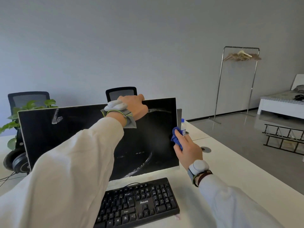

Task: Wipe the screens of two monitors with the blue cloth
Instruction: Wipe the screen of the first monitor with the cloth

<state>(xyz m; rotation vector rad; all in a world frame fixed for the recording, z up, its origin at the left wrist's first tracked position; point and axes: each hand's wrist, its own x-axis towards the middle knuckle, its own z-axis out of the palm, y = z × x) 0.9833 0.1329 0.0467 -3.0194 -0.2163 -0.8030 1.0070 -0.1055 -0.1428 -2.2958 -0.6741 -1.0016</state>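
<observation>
On the white tabletop (230, 162), the left hand (134, 106) clamps the right monitor (148, 137) while the right hand (187, 149) pinches the blue cloth (176, 137) at its edge, where hard pressure may tip what seems a bottle (183, 125).

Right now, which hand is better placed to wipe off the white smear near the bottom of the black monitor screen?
The right hand, probably. It already holds the crumpled blue cloth against the black monitor screen, above the white smear. The left hand holds no cloth and grips the monitor's top edge.
</observation>
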